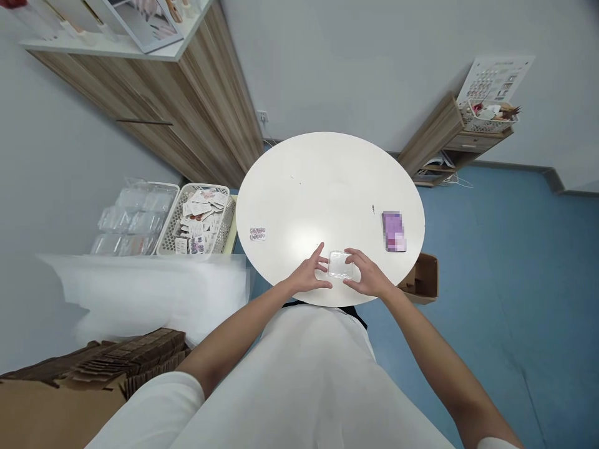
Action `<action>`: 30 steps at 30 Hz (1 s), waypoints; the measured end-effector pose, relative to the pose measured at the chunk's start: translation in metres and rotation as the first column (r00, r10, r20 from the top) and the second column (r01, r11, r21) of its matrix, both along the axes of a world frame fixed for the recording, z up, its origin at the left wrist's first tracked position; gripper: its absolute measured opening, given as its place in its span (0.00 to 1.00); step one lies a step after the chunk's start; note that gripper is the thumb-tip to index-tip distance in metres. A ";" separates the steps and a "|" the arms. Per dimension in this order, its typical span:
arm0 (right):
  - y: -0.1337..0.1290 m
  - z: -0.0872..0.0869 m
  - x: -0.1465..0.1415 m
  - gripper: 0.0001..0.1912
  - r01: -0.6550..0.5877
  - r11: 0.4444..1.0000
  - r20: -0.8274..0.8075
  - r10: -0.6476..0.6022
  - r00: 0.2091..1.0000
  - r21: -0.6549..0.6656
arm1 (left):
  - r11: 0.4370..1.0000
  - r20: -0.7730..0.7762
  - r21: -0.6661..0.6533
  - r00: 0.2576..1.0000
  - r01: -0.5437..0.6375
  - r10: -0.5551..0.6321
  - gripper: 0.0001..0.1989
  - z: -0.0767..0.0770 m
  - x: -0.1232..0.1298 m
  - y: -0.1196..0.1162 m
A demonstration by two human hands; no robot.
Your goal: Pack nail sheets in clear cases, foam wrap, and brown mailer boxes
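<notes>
A small clear plastic box (339, 265) lies near the front edge of the round white table (322, 187). My right hand (369, 273) grips its right side, fingers curled over the upper edge and thumb by the lower edge. Just left of the box is my left hand (309, 272), its fingers spread and nothing held in them. Further left on the table rests a small card of oval press-on nails (257, 234). Toward the right edge lies a purple, pixelated flat item (394, 232), with a tiny dark object (373, 209) beside it.
To the left, a white basket (161, 234) holds cards, next to stacked clear packages (133, 218). White wrapping sheets (154, 293) and folded cardboard (135, 362) are nearer. A cardboard box (428, 277) stands below the table's right side. Wooden cabinets (219, 93) stand behind.
</notes>
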State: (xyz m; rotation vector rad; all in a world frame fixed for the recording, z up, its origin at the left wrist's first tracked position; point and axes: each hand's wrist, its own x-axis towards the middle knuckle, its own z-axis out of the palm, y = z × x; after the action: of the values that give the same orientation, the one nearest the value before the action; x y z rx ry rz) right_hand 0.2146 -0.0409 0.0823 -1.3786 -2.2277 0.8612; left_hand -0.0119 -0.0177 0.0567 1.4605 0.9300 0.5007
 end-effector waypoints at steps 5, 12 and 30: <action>0.004 -0.007 0.003 0.22 -0.011 1.000 -0.062 0.012 0.998 0.016 | 0.998 0.010 0.049 0.999 0.037 -0.037 0.47 -0.003 0.016 0.012; 0.022 -0.012 0.019 0.23 -0.008 1.000 -0.138 0.010 0.990 0.013 | 0.999 0.081 0.031 0.996 -0.033 0.031 0.42 -0.007 0.033 0.018; 0.047 -0.023 0.042 0.24 -0.037 0.985 -0.364 -0.028 0.931 -0.170 | 0.963 0.176 -0.249 0.972 -0.109 0.155 0.43 -0.008 0.057 0.025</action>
State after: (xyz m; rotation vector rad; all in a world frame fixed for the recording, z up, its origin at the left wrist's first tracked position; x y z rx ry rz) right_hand 0.2570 0.0061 0.0595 -1.1691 -1.9070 1.2292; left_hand 0.0451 0.0069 0.0491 1.1170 0.9022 0.5980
